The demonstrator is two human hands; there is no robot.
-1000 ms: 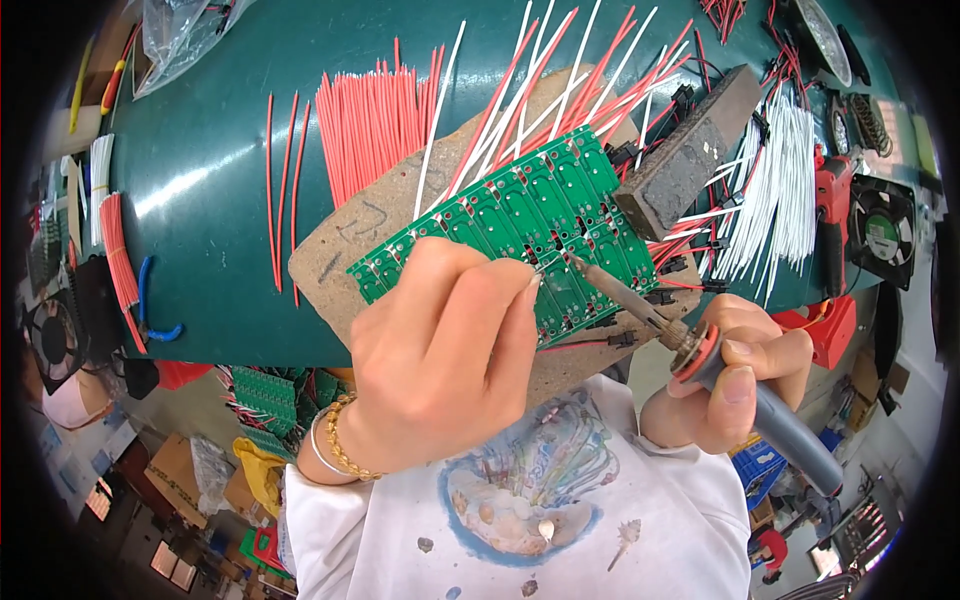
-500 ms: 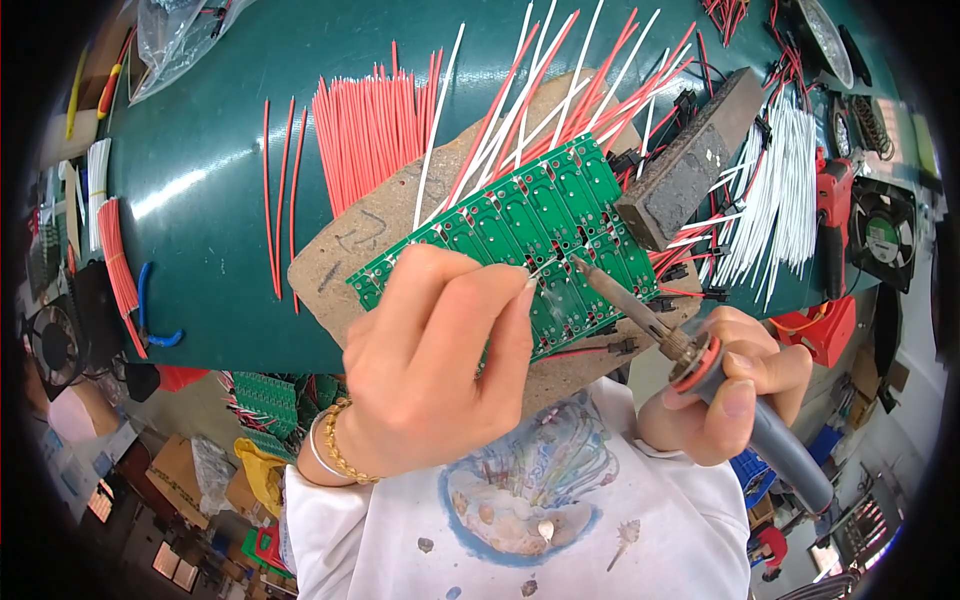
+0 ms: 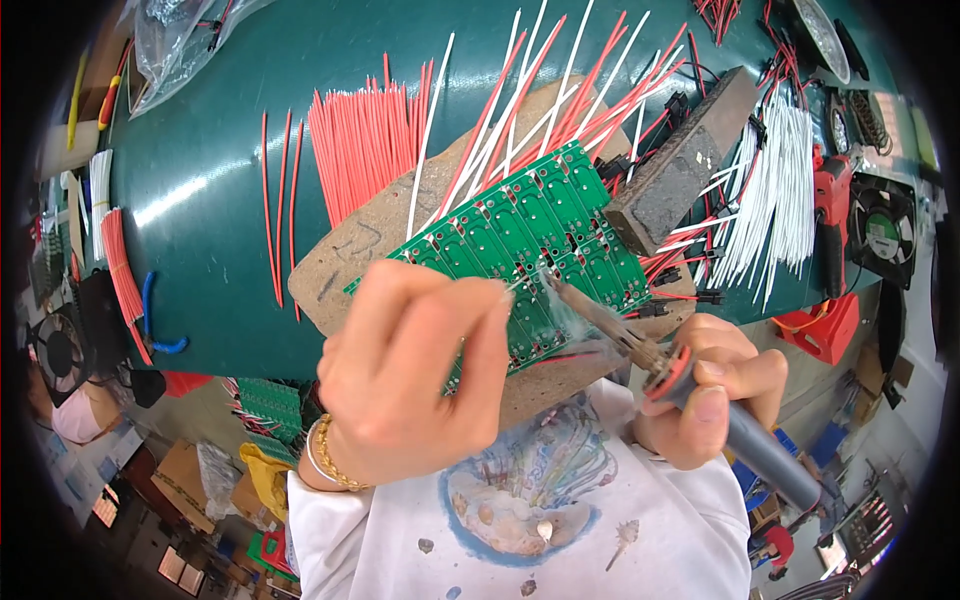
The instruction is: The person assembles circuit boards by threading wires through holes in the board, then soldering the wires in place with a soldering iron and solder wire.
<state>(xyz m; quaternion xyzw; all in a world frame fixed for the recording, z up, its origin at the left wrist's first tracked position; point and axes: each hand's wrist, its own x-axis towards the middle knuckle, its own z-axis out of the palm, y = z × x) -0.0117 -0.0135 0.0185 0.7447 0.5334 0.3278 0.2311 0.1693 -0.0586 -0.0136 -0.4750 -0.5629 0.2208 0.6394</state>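
A green circuit board (image 3: 500, 235) lies tilted on a brown board (image 3: 345, 255), with red and white wires running out from its far edge. My right hand (image 3: 715, 390) grips a soldering iron (image 3: 755, 440) by its dark handle; the tip meets the middle of the circuit board, where thin smoke rises. Over the board's near left part, my left hand (image 3: 420, 360) pinches a thin silvery solder wire (image 3: 517, 284), its end close to the iron's tip. Most of that wire is hidden by the fingers.
A dark rectangular block (image 3: 680, 165) rests against the board's right end. Red wires (image 3: 365, 145) and white wires (image 3: 770, 195) lie in bundles on the green table (image 3: 220, 250). Farther right are a red tool (image 3: 832, 200) and a black fan (image 3: 882, 232). Blue-handled pliers (image 3: 150, 315) lie left.
My left hand has drawn back left and toward me with the solder wire. The iron has shifted slightly left, its tip still at the board, and the smoke has spread toward me.
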